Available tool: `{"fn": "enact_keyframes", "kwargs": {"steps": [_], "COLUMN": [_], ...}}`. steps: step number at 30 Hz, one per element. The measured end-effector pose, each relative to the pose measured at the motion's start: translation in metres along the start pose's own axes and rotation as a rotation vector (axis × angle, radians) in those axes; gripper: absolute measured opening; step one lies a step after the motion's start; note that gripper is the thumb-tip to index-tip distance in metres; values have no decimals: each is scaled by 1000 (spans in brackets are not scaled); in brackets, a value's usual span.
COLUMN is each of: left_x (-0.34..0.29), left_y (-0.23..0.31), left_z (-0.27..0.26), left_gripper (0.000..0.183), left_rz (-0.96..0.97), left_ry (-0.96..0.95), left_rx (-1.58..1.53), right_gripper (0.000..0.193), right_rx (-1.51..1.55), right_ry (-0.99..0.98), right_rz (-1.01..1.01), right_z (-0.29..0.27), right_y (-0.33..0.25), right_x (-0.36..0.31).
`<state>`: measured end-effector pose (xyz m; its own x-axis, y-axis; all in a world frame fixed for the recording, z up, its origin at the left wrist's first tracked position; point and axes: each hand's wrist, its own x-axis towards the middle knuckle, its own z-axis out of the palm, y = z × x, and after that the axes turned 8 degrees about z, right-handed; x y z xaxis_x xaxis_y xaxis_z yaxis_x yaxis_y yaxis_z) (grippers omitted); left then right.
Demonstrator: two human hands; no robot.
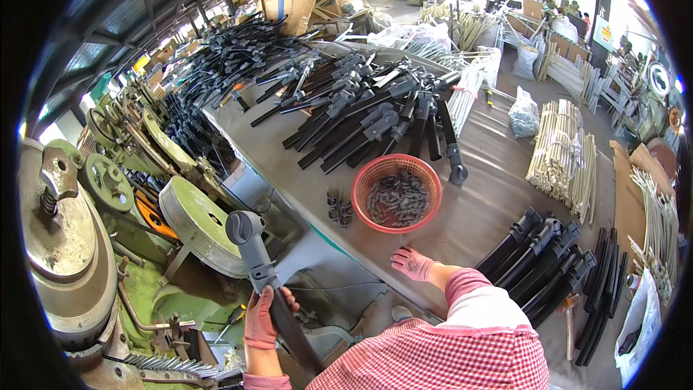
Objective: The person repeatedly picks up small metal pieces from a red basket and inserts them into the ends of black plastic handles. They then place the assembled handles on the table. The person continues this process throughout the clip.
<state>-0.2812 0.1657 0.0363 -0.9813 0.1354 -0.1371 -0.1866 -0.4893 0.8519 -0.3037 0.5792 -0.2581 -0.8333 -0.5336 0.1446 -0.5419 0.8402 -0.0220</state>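
My left hand (263,321), in a pink fingerless-looking glove, is closed around a black tube with a grey plastic joint head (253,242). The tube slants up past the table's left edge, its lower end running down beside my shirt. Gloved in pink too, my right hand (412,264) lies on the metal tabletop with fingers stretched out, holding nothing that I can see. Just beyond it stands a red plastic basket (359,206) containing many small dark metal parts (397,198). A few small dark cylindrical pieces (338,209) sit left of the basket.
Black tubes with grey joints (361,112) are heaped across the table's far side. More black tubes (541,260) and a hammer (569,325) lie to the right, near pale rod bundles (559,152). A green machine with wheels (198,224) stands close on the left.
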Motion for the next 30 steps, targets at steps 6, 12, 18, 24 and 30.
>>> {"fn": "enact_keyframes", "kwargs": {"steps": [6, 12, 18, 24, 30], "left_x": [-36, -49, -42, -36, -29], "left_y": [-23, -57, -50, -54, -56], "left_z": [-25, -15, 5, 22, 29], "left_gripper": [50, 45, 44, 48, 48], "left_rz": [-289, -399, -376, -337, -330], "left_ry": [-161, -117, -206, -145, -180], "left_rx": [98, 150, 127, 296, 331], "right_gripper": [52, 56, 47, 44, 53], "right_rx": [27, 21, -8, 49, 160], "right_ry": [124, -57, -50, -35, -5], "right_rz": [267, 564, 557, 540, 1072], "right_z": [-34, -30, -23, -31, -37], "right_y": [-14, -25, -24, -26, 19], "right_x": [-11, -1, -9, -39, -69]}}
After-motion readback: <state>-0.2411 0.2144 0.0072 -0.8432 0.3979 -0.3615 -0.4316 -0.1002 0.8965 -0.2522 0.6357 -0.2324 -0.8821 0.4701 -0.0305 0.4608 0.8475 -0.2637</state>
